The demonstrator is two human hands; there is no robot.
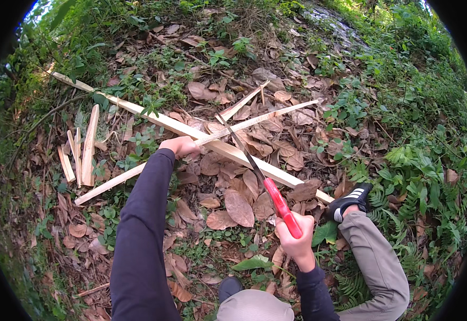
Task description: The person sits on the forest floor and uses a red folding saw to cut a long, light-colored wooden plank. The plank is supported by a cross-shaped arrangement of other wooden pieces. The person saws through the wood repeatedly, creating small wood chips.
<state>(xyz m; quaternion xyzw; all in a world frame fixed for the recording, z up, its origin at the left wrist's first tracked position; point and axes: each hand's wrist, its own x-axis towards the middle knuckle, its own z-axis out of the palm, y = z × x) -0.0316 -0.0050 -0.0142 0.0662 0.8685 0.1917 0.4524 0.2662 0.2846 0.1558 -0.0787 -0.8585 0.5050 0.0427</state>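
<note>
Across leaf-strewn ground (pixel 204 243): saw over strip

The red-handled saw (pixel 277 199) points up and left, its handle wrapped in the right hand (pixel 296 241). Its blade crosses a pale wooden strip (pixel 276 113), clamped by the left hand (pixel 180 145). The strip runs lower left to upper right over a thicker beam (pixel 164 121). Green undergrowth (pixel 404 155) surrounds the brown leaves (pixel 239 208).

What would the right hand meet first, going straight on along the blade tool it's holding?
Probably the long pale beam, which crosses the line of the red handle. Depth is unclear here, so the right hand might pass above it.
</note>
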